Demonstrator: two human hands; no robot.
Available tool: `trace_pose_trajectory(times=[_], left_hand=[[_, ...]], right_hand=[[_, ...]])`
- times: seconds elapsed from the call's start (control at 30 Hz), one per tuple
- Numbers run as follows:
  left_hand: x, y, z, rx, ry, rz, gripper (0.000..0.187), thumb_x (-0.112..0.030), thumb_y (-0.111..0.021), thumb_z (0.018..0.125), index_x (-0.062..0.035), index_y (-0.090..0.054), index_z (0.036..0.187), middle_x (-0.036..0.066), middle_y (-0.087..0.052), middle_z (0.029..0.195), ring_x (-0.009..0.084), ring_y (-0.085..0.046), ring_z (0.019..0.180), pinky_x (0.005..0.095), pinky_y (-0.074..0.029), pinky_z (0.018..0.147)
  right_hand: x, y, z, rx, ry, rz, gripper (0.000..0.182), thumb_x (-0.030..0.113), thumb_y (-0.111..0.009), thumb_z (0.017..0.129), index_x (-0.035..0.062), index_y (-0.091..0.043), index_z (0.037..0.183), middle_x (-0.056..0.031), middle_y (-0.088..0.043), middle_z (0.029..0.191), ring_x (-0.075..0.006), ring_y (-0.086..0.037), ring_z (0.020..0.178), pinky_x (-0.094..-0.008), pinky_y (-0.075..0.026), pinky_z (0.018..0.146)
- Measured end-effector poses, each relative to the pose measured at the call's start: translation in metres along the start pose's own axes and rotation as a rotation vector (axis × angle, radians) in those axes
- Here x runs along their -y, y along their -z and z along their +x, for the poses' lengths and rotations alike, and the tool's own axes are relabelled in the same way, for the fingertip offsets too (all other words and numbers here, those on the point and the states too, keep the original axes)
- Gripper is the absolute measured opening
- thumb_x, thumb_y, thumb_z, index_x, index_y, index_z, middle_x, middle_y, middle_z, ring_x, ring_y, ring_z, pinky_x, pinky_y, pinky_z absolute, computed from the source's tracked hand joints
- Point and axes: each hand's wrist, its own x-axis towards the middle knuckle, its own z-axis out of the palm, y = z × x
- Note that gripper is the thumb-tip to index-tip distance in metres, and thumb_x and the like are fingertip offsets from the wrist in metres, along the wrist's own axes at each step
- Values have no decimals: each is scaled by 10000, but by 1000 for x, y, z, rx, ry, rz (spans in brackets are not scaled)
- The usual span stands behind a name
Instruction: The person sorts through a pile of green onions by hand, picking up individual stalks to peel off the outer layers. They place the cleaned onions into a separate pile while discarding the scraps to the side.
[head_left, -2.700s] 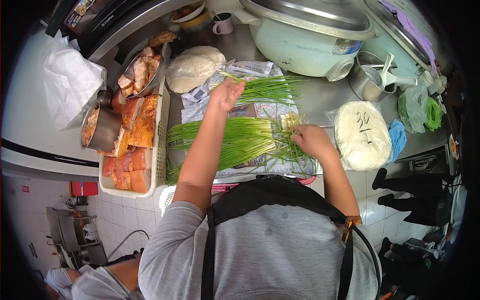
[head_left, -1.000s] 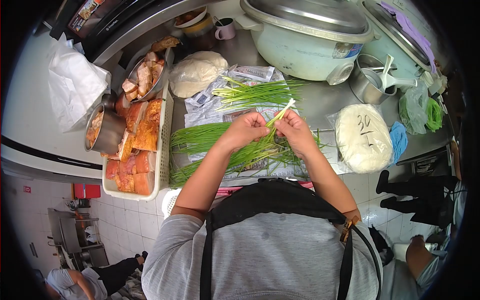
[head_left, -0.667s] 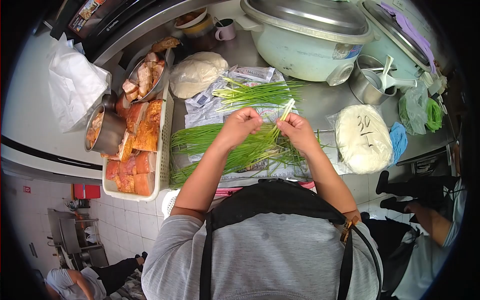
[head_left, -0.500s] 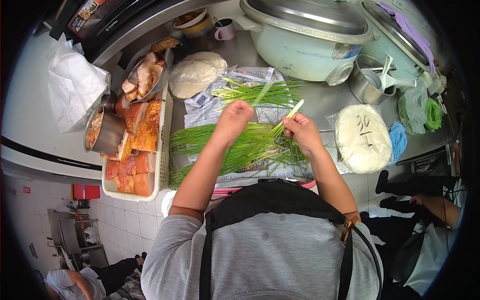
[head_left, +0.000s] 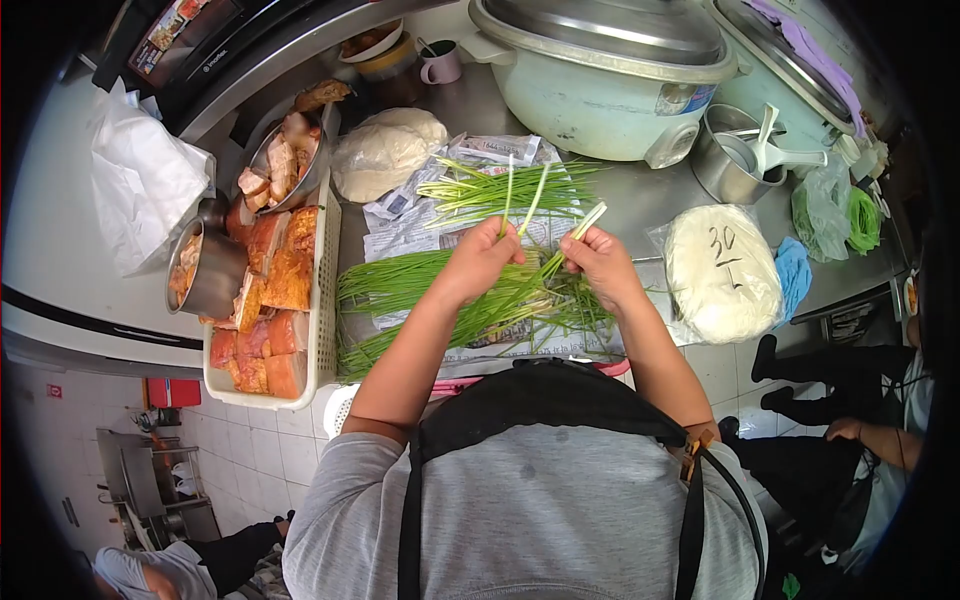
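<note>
The left hand (head_left: 483,257) is raised over the main pile of long, thin green stalks (head_left: 400,285). Its fingers are closed on two slender green stalks with pale ends (head_left: 509,190), which project upward and apart. In the frame just before, only one blurred stalk shows at this hand.

The right hand (head_left: 603,262) is just beside it, its fingers closed on a small bunch of white-ended green stalks (head_left: 586,222). It holds the same bunch as in the earlier frame, tilted up and to the right.

The main pile lies on printed newspaper sheets (head_left: 385,243) on the grey metal desk (head_left: 630,195). A smaller pile of green stalks (head_left: 480,188) lies beyond the hands, on the same sheets. The cream perforated plastic basket (head_left: 325,290) of browned meat pieces (head_left: 288,280) is left of the main pile; the clear-wrapped white slab marked "30" (head_left: 722,272) is right of the right hand.
</note>
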Motion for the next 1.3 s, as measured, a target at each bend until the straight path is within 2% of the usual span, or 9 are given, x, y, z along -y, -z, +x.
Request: trace_pose_trajectory(times=[0.17,0.37,0.57,0.67,0.77,0.87,0.97,1.07,1.3], left_hand=[[-9,-1,-4,28,189,-208,80,-123,-443,800,-55,-469,767,-31,-449,613,42,-370,486,181,-313,442],[-33,-21,-12,89,144,-71,165,-162,-433,816,-37,-533,857,-38,-423,595,48,-354,464,174,-273,407],[-13,-13,-3,140,212,-305,226,-202,-395,835,-18,-527,839,0,-439,611,90,-408,518,214,-348,465],[-19,-13,4,132,197,-399,202,-195,-390,835,-26,-502,830,13,-444,632,119,-430,554,245,-373,517],[-44,-13,13,101,133,-457,183,-173,-361,847,-31,-473,815,27,-451,641,127,-426,558,252,-369,513],[-67,-17,20,114,59,-554,158,-175,-366,845,-43,-449,818,32,-440,650,136,-423,566,258,-375,521],[-76,-25,31,90,-31,-690,144,-175,-368,843,-47,-431,822,39,-431,663,150,-423,579,274,-381,535],[-83,-23,40,-12,-132,-808,131,-176,-367,843,-59,-422,823,45,-435,691,160,-425,608,279,-377,550],[-64,47,42,-331,-130,-679,137,-191,-396,837,-69,-451,867,40,-457,736,122,-423,601,246,-375,534]], right_hand=[[4,-2,2,-15,-33,205,92,142,-547,765,53,-527,759,32,-479,617,-35,-402,529,-164,-335,490],[14,-3,1,-46,20,174,81,137,-542,768,60,-528,753,38,-478,608,-28,-386,504,-162,-324,471],[8,27,-3,-224,182,-569,179,113,-549,730,3,-538,870,23,-486,583,-29,-391,496,-178,-328,457],[9,40,-4,-241,51,-622,274,150,-563,705,-6,-528,928,-34,-534,634,-93,-485,565,-223,-393,531],[31,38,-13,81,-160,-1441,343,202,-568,703,-9,-506,967,-98,-568,714,-177,-541,673,-282,-419,647],[31,22,-22,-80,359,-1418,439,257,-582,697,-8,-466,1028,-140,-574,779,-248,-547,772,-333,-399,748],[11,-11,-5,112,558,-608,397,266,-563,731,3,-464,1011,-95,-566,727,-202,-546,704,-304,-412,692],[12,-30,-13,328,13,-112,236,191,-461,808,15,-469,966,-22,-511,638,-118,-491,589,-242,-397,595],[-4,32,-17,-12,-49,-64,143,180,-431,818,46,-479,835,27,-372,539,-52,-329,463,-172,-286,440]])
